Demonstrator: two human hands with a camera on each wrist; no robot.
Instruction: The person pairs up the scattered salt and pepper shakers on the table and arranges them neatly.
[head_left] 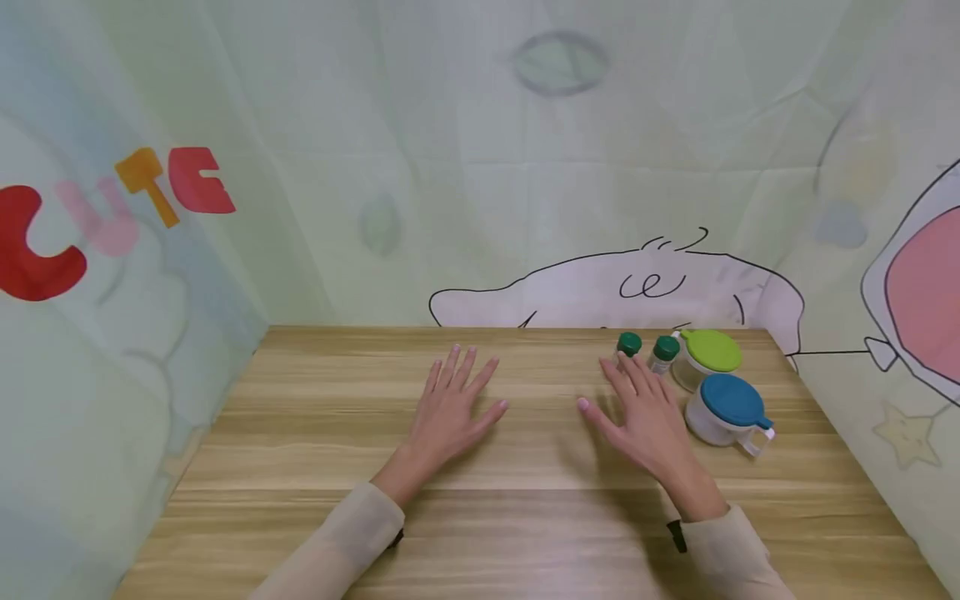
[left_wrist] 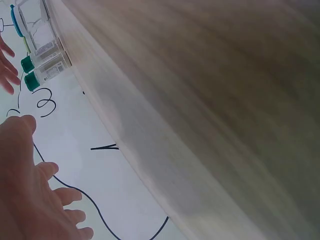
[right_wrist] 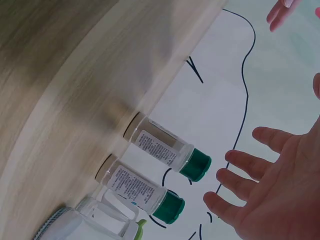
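Note:
My left hand (head_left: pixel 448 410) is spread over the middle of the table, fingers straight, holding nothing. To the right, my right hand (head_left: pixel 647 417) also has its fingers extended and grips nothing. Just beyond its fingertips in the head view stand two spice jars with green caps, one jar (right_wrist: pixel 162 145) partly covered by the fingers there and the other jar (right_wrist: pixel 137 190) beside it. Both are upright on the table, with printed labels. Right of that hand are a clear container with a lime green lid (head_left: pixel 711 350) and another with a blue lid (head_left: pixel 732 400) and a handle.
The wood-grain table (head_left: pixel 315 467) ends at a back edge against a pale printed curtain (head_left: pixel 330 208). The curtain carries a line drawing and coloured letters, and also hangs along the left and right sides. The jars and containers are grouped at the table's back right.

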